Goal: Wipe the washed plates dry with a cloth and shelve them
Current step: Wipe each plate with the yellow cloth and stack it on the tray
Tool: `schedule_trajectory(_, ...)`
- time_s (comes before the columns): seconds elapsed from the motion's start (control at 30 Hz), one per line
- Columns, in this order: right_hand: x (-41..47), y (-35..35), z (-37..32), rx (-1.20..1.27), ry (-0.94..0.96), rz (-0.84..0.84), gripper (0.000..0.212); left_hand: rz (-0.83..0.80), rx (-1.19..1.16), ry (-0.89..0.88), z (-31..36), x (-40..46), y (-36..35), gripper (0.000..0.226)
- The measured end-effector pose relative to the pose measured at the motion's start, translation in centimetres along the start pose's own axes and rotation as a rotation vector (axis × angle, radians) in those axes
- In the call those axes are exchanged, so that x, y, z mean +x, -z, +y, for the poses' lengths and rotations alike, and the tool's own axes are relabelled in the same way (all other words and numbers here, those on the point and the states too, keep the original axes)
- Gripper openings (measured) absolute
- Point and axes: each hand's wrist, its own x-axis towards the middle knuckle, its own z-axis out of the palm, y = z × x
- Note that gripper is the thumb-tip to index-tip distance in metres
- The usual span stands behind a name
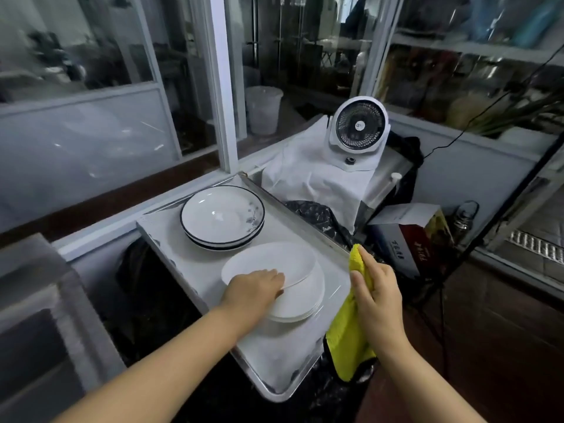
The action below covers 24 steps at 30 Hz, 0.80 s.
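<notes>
Your left hand (254,288) grips the near edge of the top plain white round plate (271,262), tilting it off the white stack (300,303) on the shallow metal tray (171,248). Your right hand (377,288), beside the tray's right edge, clutches the yellow fleecy cloth (348,340). Black-rimmed white bowls (222,216) sit stacked behind.

Back-of-house dishwashing corner: a steel tray (171,236) under the left hand (253,290) bears stacked plates (222,216); beyond the hands, glazed partitions (122,71) and a desk fan (358,126).
</notes>
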Motion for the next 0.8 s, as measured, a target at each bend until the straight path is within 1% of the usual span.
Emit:
schedule_trajectory(0.07,0.6,0.2,0.7,0.003,-0.024,0.000,0.047,0.005,0.074,-0.064,0.3,0.7,-1.9,0.026)
schedule_trajectory(0.13,1.0,0.4,1.3,0.007,-0.037,0.006,0.047,0.019,0.112,-0.141,0.4,1.2,-3.6,0.014)
schedule_trajectory(0.17,1.2,0.4,1.6,0.004,-0.039,0.012,0.047,0.041,0.122,-0.178,0.4,1.3,-4.5,0.014)
schedule_trajectory(0.23,1.5,0.5,2.1,-0.006,-0.036,0.025,0.046,0.079,0.097,-0.216,0.6,1.1,-5.8,0.038)
schedule_trajectory(0.27,1.6,0.4,2.4,-0.006,-0.039,0.027,0.046,0.110,0.093,-0.220,0.7,1.1,-6.2,0.042)
schedule_trajectory(0.37,1.7,0.4,3.0,-0.005,-0.062,0.011,0.046,0.238,0.141,-0.279,0.8,0.9,-7.3,0.038)
schedule_trajectory(0.5,1.9,-0.1,3.8,-0.021,-0.071,-0.003,0.046,0.263,0.155,-0.305,0.5,0.9,-9.2,0.027)
schedule_trajectory(0.53,2.0,-0.3,4.0,-0.025,-0.075,-0.006,0.046,0.236,0.146,-0.305,0.5,0.9,-9.7,0.021)
schedule_trajectory(0.57,2.1,-0.4,4.1,-0.024,-0.080,-0.008,0.046,0.195,0.130,-0.300,0.4,0.9,-10.1,0.022)
schedule_trajectory(0.63,2.2,-0.8,4.3,-0.024,-0.088,-0.013,0.046,0.081,0.077,-0.264,0.3,1.0,-10.7,0.047)
schedule_trajectory(0.67,2.2,-0.9,4.4,-0.027,-0.089,-0.015,0.047,0.046,0.057,-0.243,0.4,1.0,-10.7,0.054)
schedule_trajectory(0.8,2.2,-1.5,4.7,-0.032,-0.088,-0.027,0.047,0.012,0.048,-0.194,0.6,1.4,-10.7,0.061)
